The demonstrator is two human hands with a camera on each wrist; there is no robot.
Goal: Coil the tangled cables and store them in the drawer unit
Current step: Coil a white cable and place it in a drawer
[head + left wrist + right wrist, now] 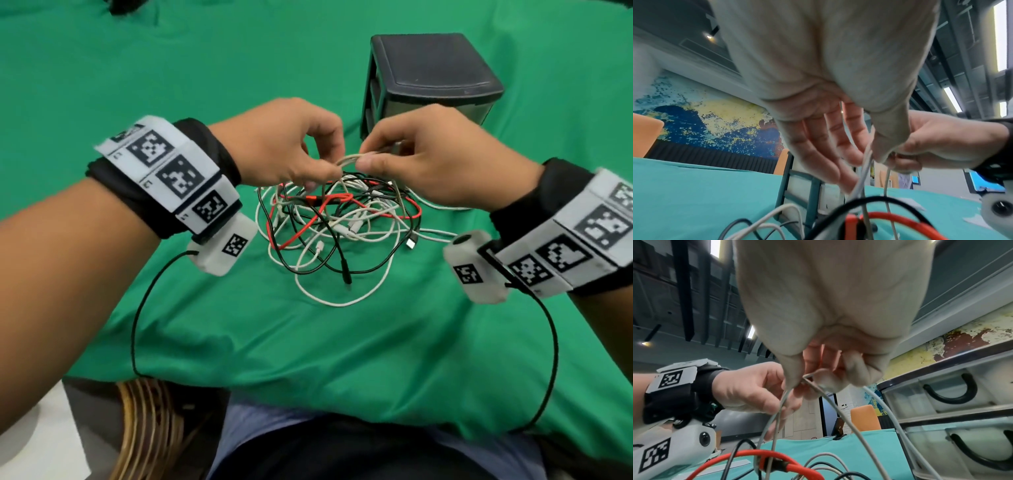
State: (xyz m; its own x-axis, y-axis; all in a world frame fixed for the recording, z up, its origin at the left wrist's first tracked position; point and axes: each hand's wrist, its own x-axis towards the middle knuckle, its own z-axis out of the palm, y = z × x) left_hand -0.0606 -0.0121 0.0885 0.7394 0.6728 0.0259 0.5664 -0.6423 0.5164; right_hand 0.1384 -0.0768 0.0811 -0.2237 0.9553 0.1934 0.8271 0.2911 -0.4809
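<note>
White cable (347, 160) is pinched by both hands (287, 144) (424, 161); it should be drawn gently from the tangle (342, 233).

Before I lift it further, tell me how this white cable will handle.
Likely floppy: the white cable sags in loose loops between the left hand and right hand. It probably drags the pile along, since red and black cables cross it. It seems light; fingertips alone hold it up.
</note>
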